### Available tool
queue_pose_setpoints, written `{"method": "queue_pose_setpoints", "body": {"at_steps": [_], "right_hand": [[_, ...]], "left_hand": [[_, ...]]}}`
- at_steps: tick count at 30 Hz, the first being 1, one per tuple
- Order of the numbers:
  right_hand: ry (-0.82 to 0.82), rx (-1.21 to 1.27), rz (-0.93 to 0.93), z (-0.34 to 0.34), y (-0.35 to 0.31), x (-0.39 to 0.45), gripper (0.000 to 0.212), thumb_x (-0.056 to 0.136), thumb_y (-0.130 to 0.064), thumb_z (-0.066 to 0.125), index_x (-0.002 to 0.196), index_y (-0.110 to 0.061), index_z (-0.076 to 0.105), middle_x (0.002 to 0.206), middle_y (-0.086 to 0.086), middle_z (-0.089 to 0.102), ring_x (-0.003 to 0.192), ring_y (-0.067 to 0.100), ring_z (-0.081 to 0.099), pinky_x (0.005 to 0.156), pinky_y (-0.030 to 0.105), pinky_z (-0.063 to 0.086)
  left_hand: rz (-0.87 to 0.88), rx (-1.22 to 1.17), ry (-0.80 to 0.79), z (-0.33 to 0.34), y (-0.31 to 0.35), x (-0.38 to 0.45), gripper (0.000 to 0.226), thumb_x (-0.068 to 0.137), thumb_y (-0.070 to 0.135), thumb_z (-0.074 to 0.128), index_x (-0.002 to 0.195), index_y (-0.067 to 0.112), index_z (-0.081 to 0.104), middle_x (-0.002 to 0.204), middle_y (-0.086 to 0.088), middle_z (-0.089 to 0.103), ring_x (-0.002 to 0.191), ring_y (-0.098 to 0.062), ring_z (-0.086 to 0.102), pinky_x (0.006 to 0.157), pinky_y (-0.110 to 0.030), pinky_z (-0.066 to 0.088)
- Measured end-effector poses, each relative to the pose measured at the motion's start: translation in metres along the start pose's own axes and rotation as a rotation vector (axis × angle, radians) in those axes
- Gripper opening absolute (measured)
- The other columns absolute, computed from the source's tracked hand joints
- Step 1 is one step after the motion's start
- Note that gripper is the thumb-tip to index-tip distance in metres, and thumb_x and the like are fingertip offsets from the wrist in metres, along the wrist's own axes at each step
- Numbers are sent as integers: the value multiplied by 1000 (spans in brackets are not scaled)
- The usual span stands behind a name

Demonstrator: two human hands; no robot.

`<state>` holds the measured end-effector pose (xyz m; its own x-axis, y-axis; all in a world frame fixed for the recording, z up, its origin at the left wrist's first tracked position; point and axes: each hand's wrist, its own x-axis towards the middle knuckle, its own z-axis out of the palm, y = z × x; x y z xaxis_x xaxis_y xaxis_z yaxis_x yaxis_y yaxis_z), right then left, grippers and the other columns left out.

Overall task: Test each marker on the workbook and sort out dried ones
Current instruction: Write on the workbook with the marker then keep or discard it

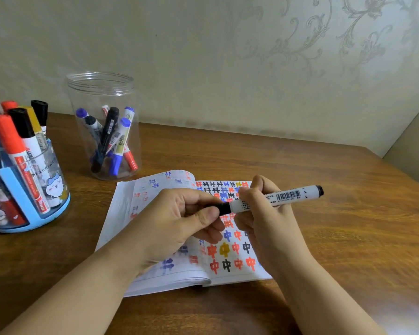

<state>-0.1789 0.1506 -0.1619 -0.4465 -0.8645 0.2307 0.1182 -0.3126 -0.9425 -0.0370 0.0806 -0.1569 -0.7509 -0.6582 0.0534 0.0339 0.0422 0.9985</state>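
Note:
A white marker with a black cap and a barcode is held level above the open workbook. My right hand grips the white barrel. My left hand pinches the black cap end between thumb and fingers. The workbook's right page is covered with red, blue, black and yellow marks. A clear plastic jar at the back holds several markers. At the far left, a blue pen holder stands full of red and black markers.
The brown wooden table runs to a pale patterned wall at the back. Its right edge lies at the far right. Bare wood shows to the right of the workbook and in front of it.

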Motion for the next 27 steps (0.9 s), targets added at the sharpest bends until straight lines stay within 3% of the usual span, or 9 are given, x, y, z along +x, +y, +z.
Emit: {"method": "queue_pose_setpoints", "body": {"at_steps": [8, 14, 17, 21, 24, 27], "right_hand": [[26, 17, 13, 3, 8, -4, 31, 78, -13, 52, 60, -17, 26, 53, -1, 28, 47, 10, 25, 46, 23, 26], [46, -6, 41, 4, 12, -6, 27, 74, -14, 53, 57, -19, 33, 55, 4, 30, 49, 16, 27, 49, 31, 25], [48, -16, 44, 5, 10, -7, 25, 73, -14, 52, 57, -18, 34, 54, 2, 31, 49, 15, 28, 47, 29, 27], [65, -33, 75, 9, 9, -6, 37, 80, -18, 65, 55, -21, 38, 46, -4, 33, 42, 9, 29, 46, 23, 28], [74, 22, 80, 10, 4, -1, 29, 75, -35, 66, 68, -16, 46, 46, -5, 34, 42, 7, 29, 46, 20, 30], [157, 21, 25, -1, -4, 4, 35, 71, -46, 61, 74, -14, 50, 50, -2, 37, 47, 9, 33, 50, 21, 32]], "left_hand": [[30, 53, 51, 4, -3, -2, 19, 85, 4, 57, 94, 16, 70, 76, -8, 72, 71, -18, 70, 66, -23, 55], [19, 87, 67, 7, -5, -4, 19, 85, 3, 58, 92, 17, 70, 75, -4, 73, 73, -15, 70, 67, -24, 55], [19, 84, 70, 9, -6, -4, 20, 86, 0, 57, 91, 15, 70, 73, -8, 72, 68, -17, 69, 64, -22, 54], [18, 178, 77, 5, -7, 1, 19, 91, 7, 54, 95, 19, 68, 80, -2, 72, 79, -15, 69, 76, -29, 55], [16, 214, 140, -4, -6, 6, 21, 92, 10, 54, 93, 26, 67, 86, 3, 71, 86, -12, 68, 81, -30, 54], [9, 252, 241, -14, -2, 8, 20, 93, 10, 54, 94, 27, 64, 89, 7, 71, 86, -4, 67, 72, -16, 51]]}}
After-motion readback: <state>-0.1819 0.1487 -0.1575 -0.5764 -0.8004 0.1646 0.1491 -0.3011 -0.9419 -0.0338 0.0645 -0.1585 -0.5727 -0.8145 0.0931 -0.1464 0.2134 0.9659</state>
